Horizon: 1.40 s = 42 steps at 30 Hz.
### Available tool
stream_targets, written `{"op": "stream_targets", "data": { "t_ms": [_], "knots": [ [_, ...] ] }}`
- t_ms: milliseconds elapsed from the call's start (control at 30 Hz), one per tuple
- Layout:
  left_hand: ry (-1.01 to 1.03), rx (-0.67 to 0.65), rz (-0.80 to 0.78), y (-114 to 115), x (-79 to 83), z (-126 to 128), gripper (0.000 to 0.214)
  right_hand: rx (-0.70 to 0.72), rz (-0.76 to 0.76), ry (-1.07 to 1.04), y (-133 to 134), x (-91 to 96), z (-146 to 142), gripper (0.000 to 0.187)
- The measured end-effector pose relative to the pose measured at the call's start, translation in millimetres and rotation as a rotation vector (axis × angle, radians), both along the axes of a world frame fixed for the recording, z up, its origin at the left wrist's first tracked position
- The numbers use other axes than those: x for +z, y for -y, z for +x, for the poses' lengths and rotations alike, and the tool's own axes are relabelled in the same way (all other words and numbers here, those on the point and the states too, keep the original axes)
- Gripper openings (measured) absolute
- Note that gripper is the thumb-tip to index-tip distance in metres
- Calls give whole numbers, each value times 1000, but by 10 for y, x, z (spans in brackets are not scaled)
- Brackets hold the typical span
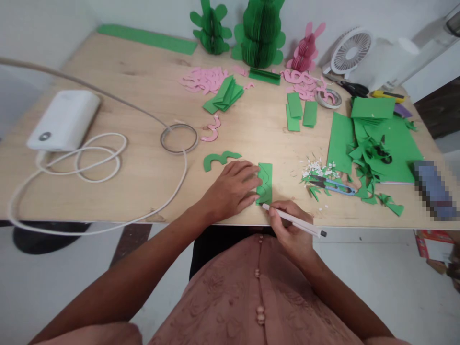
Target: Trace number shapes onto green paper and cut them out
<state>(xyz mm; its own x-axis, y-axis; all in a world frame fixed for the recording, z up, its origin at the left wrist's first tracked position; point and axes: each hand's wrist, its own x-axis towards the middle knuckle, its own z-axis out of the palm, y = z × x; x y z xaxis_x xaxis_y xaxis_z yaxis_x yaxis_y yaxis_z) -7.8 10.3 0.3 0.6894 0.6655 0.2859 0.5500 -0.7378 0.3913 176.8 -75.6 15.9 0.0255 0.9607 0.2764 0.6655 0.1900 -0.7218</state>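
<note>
Near the table's front edge lies a green paper strip [265, 184] with a wavy line drawn on it. My left hand [233, 189] is spread flat, its fingertips on the strip's left edge. A white pen [296, 221] is gripped in my right hand [293, 230], with its tip by the strip's lower end. Just beyond my left hand rests a wavy green paper cutout [221, 159]. A similar pink cutout [212, 129] lies farther back. Blue thread snips [334, 185] lie to the right among small white and green scraps.
Folded green papers [224, 94] and pink cutouts [206, 79] lie farther back. Green paper figures [260, 33], a pink one [304, 50] and a white fan [351, 50] stand behind. Green sheets [398, 143] are at right. A power bank [64, 120] and looped cable [118, 139] are at left.
</note>
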Motion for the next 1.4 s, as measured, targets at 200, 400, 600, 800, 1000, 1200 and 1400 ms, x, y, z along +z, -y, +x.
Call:
{"op": "stream_targets", "data": {
  "t_ms": [200,400,600,800,1000,1200,1400],
  "knots": [
    [0,-3,8,0,-4,-2,21,-13,13,1,-3,-6,5,11],
    [4,-2,1,2,-3,-2,21,-13,12,-6,-1,-6,21,11],
    [-3,-6,9,1,-2,-2,21,-8,38,-8,-6,5,43,12],
    [-5,-4,8,2,-8,0,21,-1,34,3,-16,9,78,11],
    [-9,-5,3,1,-13,0,22,-15,26,-10,-16,8,90,11],
    [-1,-4,7,1,-9,1,20,-50,-1,-103,18,-10,127,9],
    [1,-3,11,2,-9,0,22,76,36,-100,16,8,124,13]
  ]
}}
